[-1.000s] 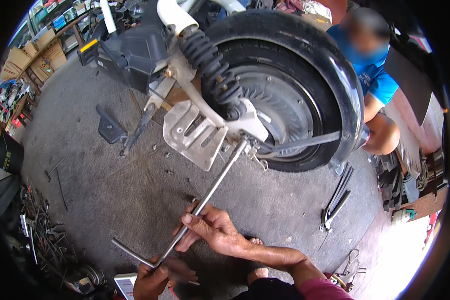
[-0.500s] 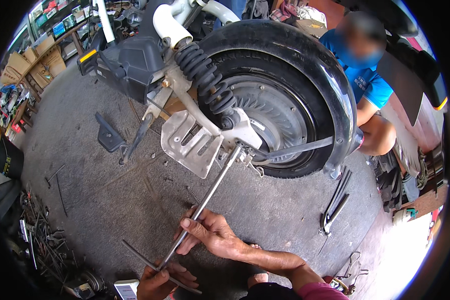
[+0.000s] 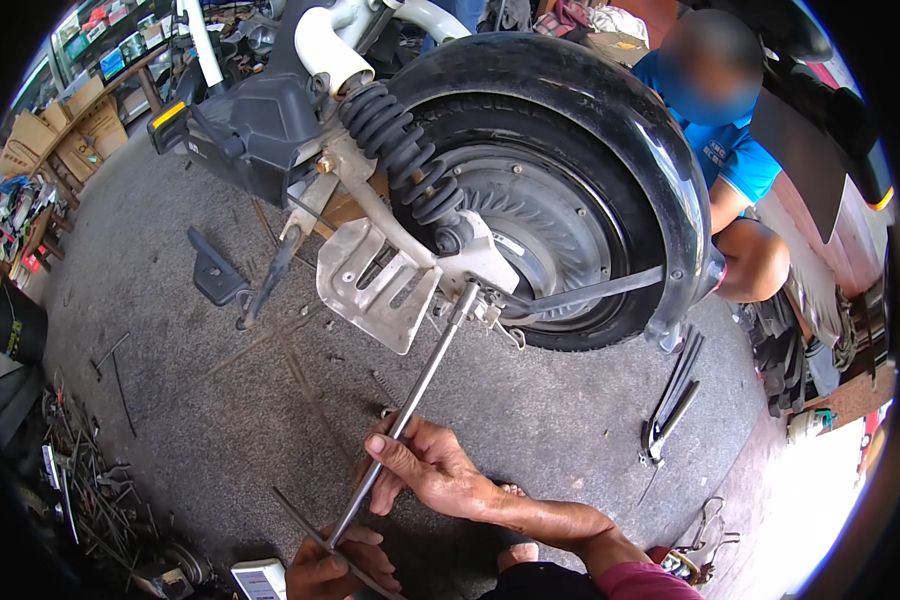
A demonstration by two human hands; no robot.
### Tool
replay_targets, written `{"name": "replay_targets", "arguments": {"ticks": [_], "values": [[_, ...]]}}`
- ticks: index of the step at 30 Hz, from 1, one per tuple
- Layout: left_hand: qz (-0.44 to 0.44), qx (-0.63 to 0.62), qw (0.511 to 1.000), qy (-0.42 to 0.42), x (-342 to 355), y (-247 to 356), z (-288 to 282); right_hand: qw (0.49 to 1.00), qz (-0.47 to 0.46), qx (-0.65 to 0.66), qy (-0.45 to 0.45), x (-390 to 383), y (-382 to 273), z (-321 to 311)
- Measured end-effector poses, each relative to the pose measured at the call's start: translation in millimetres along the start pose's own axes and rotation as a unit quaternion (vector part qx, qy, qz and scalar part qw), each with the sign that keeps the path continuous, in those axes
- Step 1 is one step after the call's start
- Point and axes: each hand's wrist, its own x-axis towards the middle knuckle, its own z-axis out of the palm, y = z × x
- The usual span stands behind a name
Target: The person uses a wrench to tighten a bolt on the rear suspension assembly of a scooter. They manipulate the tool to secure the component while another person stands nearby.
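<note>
A long steel T-handle socket wrench [image 3: 416, 391] runs slantwise from the wheel axle toward me. Its socket end sits at the nut area [image 3: 483, 303] beside the axle bracket [image 3: 480, 262]. My right hand [image 3: 432, 468] is closed round the middle of the shaft, thumb on top. At the near end my left hand [image 3: 332, 568] grips the crossbar where it meets the shaft; part of this hand is cut off by the lower edge. Behind the socket stands the scooter's rear wheel [image 3: 530, 230] with its hub, below a black fender [image 3: 570, 75]. A bent metal footplate [image 3: 378, 285] sits left of the socket.
A person [image 3: 735, 180] in a blue shirt crouches right of the wheel. A coil shock absorber [image 3: 400, 150] rises above the bracket. Black metal stays [image 3: 672, 400] lie on the floor at right, a black plastic part [image 3: 217, 267] at left. Scattered tools [image 3: 95, 500] fill the lower left.
The wrench's crossbar has turned a little and its near end sits slightly lower and farther right, my left hand with it. My right hand keeps its hold. The whole view has shifted slightly.
</note>
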Motion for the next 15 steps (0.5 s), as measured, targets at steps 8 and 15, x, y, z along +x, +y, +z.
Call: {"name": "replay_targets", "arguments": {"ticks": [8,15], "values": [[0.302,0.709,0.595,0.227,-5.5,-7.4,13.1,0.996,0.036,0.056,-0.053,-2.4,11.4,12.2],[0.234,0.414,0.850,0.225,-30.3,21.7,30.8,0.995,-0.012,0.082,-0.058,0.9,9.4,19.7]]}}
